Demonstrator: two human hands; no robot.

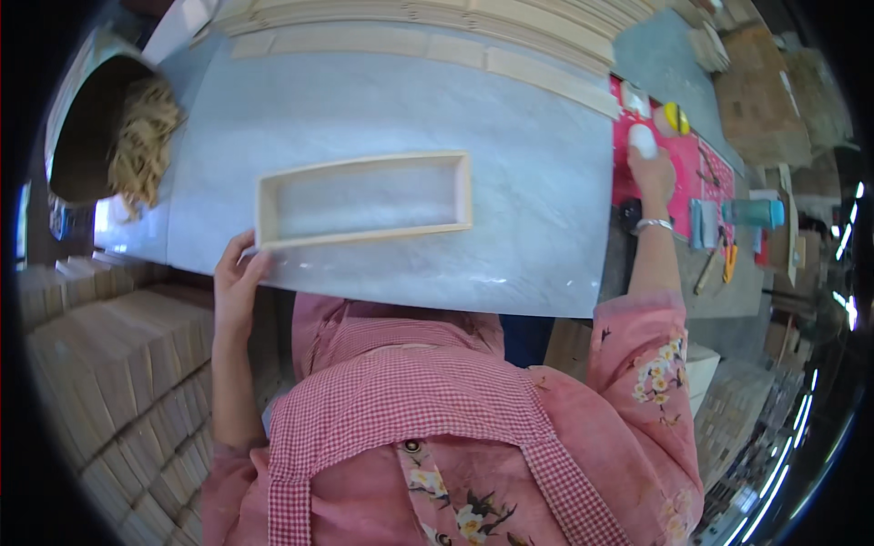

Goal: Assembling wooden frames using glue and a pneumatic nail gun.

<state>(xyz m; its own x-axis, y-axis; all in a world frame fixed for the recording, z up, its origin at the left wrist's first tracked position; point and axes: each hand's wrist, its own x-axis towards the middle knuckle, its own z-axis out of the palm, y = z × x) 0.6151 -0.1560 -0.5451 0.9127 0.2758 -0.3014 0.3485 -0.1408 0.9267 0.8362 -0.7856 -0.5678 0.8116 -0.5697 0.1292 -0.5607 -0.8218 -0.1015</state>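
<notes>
Far L, a round-mouthed bin [66, 159] lies tipped w/ curly tan shavings [144, 150] spilling at its mouth, off to the side so the middle is left for the work. Nr L, low beside the person, wood blocks [127, 350] sit in tight rows, prob. stacked that way to save room & stay within reach. L hand [238, 278] is at the table's nr edge, thumb & fingers a little apart at the nr-left corner of the wooden frame [364, 237]; can't tell from this angle if they pinch it or just rest there, but the spot would suit steadying. The frame lies flat in the middle of the pale table [537, 227], long side roughly facing the person, so both ends are easy to get at. Far side, pale wood strips [437, 45] lie lengthwise, bundled out of the way. On the R, the R hand [655, 177] has its fingers closed round a rounded white thing [643, 139], over a red mat [681, 150], prob. there to protect the surface. Just beyond, a yellow-lidded tub [674, 119]; further R, a teal bottle [754, 213] & an orange-handled tool [730, 262], parked handy.
</notes>
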